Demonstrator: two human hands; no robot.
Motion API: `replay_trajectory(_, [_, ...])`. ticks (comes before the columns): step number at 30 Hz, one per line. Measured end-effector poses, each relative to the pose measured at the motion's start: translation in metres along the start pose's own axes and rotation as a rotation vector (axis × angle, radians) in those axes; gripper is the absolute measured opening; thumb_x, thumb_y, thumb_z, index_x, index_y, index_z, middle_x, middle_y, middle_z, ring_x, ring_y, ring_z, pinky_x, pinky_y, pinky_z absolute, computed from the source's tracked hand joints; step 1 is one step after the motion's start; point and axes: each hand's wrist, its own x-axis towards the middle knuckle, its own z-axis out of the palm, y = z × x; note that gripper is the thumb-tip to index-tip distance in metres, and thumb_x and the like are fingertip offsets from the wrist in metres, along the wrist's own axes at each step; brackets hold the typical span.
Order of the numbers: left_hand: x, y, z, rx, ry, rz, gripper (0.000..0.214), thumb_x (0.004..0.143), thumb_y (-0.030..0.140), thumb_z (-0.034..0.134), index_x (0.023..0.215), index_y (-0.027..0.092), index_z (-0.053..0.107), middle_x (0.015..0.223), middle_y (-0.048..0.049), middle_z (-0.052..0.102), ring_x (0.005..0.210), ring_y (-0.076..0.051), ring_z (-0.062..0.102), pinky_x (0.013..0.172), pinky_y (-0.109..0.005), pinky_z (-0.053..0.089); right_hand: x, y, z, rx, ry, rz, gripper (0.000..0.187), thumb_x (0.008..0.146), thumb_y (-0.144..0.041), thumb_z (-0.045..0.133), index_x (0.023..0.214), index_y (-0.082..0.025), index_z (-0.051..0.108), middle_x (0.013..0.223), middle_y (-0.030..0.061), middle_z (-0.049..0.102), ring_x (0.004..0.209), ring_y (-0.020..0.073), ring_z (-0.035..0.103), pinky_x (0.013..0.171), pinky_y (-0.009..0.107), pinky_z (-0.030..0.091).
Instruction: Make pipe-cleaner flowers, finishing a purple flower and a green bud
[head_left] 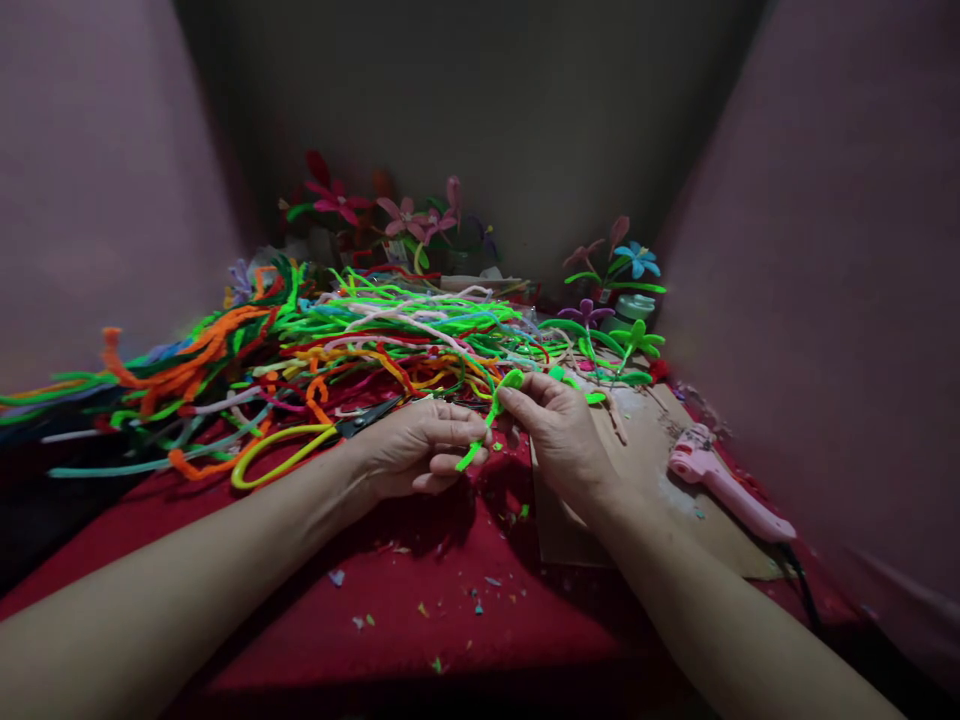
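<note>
Green pipe cleaner (493, 407), two-handed pinch.
Right hand (561, 428) pinches it near the top, folded tip just above thumb; left hand (420, 443) pinches below, tail slanting downward.

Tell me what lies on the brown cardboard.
A pink corded tool, a beige pipe cleaner and scraps show; the right hand and forearm cover some cardboard, hiding anything beneath.

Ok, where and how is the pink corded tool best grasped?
Likely by its slim handle, from above and the near right: the pink corded tool lies with the handle slanting nearer and rightward, its bulkier head pointing away and left.
</note>
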Motion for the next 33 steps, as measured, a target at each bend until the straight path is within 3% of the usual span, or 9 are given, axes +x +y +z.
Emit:
replay_trajectory(7, [-0.006, 0.001, 0.017, 0.488, 0.285, 0.153, 0.021, 0.076, 0.028, 0.061, 0.066, 0.017, 0.047, 0.041, 0.0072, 0.043, 0.033, -0.004, 0.033, 0.034, -0.015, 0.022, 0.001, 0.004, -0.001, -0.043, 0.044, -0.009, 0.017, 0.071, -0.032, 0.061, 0.066, -0.017, 0.054, 0.053, -0.0057, 0.050, 0.045, 0.0071, 0.040, 0.043, 0.021, 0.030])
replay_trajectory(9, [-0.006, 0.001, 0.020, 0.561, 0.301, 0.205, 0.020, 0.076, 0.029, 0.062, 0.068, 0.016, 0.050, 0.047, 0.0059, 0.046, 0.038, -0.004, 0.037, 0.037, -0.016, 0.025, 0.001, 0.004, -0.002, -0.060, 0.037, -0.017, 0.017, 0.071, -0.031, 0.061, 0.066, -0.016, 0.055, 0.054, -0.0051, 0.050, 0.047, 0.0071, 0.040, 0.044, 0.021, 0.030])
replay_trajectory(13, [-0.003, 0.001, 0.018, 0.371, 0.276, 0.270, 0.021, 0.076, 0.034, 0.063, 0.076, 0.014, 0.057, 0.054, 0.0068, 0.041, 0.043, -0.002, 0.030, 0.040, -0.015, 0.023, -0.001, 0.000, 0.000, -0.012, -0.002, -0.009, 0.015, 0.070, -0.028, 0.061, 0.064, -0.016, 0.055, 0.058, -0.0046, 0.050, 0.050, 0.0070, 0.040, 0.049, 0.021, 0.032])
replay_trajectory(18, [0.004, -0.004, 0.011, 0.205, 0.278, 0.192, 0.020, 0.072, 0.029, 0.067, 0.068, 0.014, 0.054, 0.046, 0.0093, 0.030, 0.038, -0.001, 0.020, 0.038, -0.018, 0.015, -0.005, -0.002, 0.003, -0.102, -0.021, -0.033, 0.016, 0.069, -0.025, 0.060, 0.059, -0.015, 0.054, 0.055, -0.0057, 0.045, 0.052, 0.0068, 0.037, 0.051, 0.022, 0.030])
replay_trajectory(23, [0.007, -0.008, 0.005, 0.196, 0.339, 0.202, 0.026, 0.072, 0.030, 0.067, 0.063, 0.015, 0.049, 0.043, 0.0091, 0.031, 0.036, -0.001, 0.022, 0.037, -0.018, 0.014, 0.002, -0.005, -0.003, -0.205, -0.055, -0.041, 0.013, 0.070, -0.026, 0.061, 0.075, -0.015, 0.060, 0.067, -0.0021, 0.056, 0.061, 0.0094, 0.049, 0.060, 0.024, 0.040])
replay_trajectory(26, [0.008, -0.009, 0.001, 0.213, 0.354, 0.200, 0.029, 0.072, 0.032, 0.067, 0.061, 0.016, 0.046, 0.043, 0.0086, 0.032, 0.035, -0.002, 0.023, 0.038, -0.019, 0.014, 0.000, -0.017, -0.026, -0.446, 0.003, -0.194, 0.016, 0.072, -0.018, 0.052, 0.086, -0.015, 0.060, 0.085, 0.0041, 0.062, 0.077, 0.0143, 0.057, 0.072, 0.028, 0.044])
replay_trajectory(30, [0.009, -0.009, 0.001, 0.236, 0.374, 0.184, 0.031, 0.071, 0.033, 0.068, 0.060, 0.016, 0.045, 0.042, 0.0084, 0.033, 0.034, -0.002, 0.022, 0.037, -0.019, 0.012, -0.030, -0.031, -0.088, -1.181, 0.126, -0.337, 0.034, 0.071, -0.009, 0.043, 0.101, -0.014, 0.059, 0.098, 0.0106, 0.061, 0.090, 0.0213, 0.054, 0.079, 0.035, 0.042])
replay_trajectory(33, [0.010, -0.010, 0.003, 0.245, 0.354, 0.168, 0.030, 0.071, 0.033, 0.068, 0.059, 0.016, 0.046, 0.041, 0.0082, 0.033, 0.033, -0.002, 0.023, 0.036, -0.019, 0.013, -0.062, -0.031, -0.140, -1.674, 0.271, -0.149, 0.039, 0.076, -0.015, 0.046, 0.113, -0.008, 0.055, 0.107, 0.0190, 0.058, 0.097, 0.0294, 0.050, 0.080, 0.041, 0.040])
